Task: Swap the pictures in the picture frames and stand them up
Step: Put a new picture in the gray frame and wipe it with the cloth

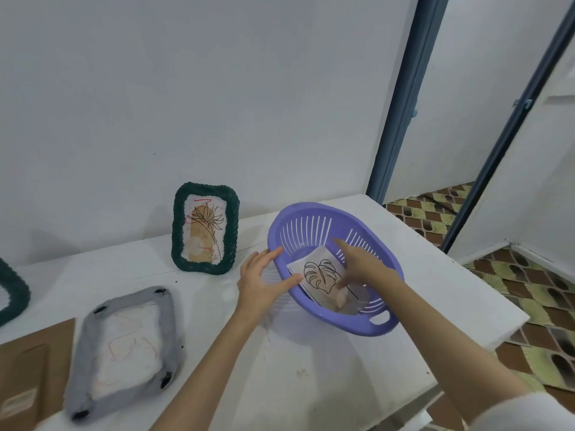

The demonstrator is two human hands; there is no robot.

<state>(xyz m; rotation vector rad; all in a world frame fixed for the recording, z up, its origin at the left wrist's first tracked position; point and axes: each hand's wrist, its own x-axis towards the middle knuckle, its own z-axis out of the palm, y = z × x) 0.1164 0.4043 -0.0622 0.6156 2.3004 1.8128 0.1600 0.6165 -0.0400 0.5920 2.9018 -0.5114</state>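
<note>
Here, both hands are at the purple slotted plastic basket (336, 269) that sits on the white counter (435, 293) towards its right end. The left hand (261, 281) has its fingers straight and spread; the fingertips touch the basket's near left rim, with the thumb reaching over the rim towards the paper inside. The right hand (361, 265) reaches down into the basket, index finger stretched out along the far side, the other fingers curled down onto the white picture with a black line-drawn monstera leaf (320, 275). That picture lies tilted inside the basket on top of other sheets; whether the right hand actually pinches it or only presses on it cannot be told.

To the left of the basket, near the wall, a dark green woven rectangular picture frame (205, 228) stands upright on the counter, holding a picture of a thin-lined plant on a tan and white ground. Nearer the front edge, a grey fabric-covered frame (124, 353) lies face down, its back open, with black clips at the corners and a pale sheet with faint reddish lines inside it. A brown cardboard backing board (34, 368) lies flat just beside it at the left. At the far left edge, part of another dark green woven frame (12, 293) shows.
</note>
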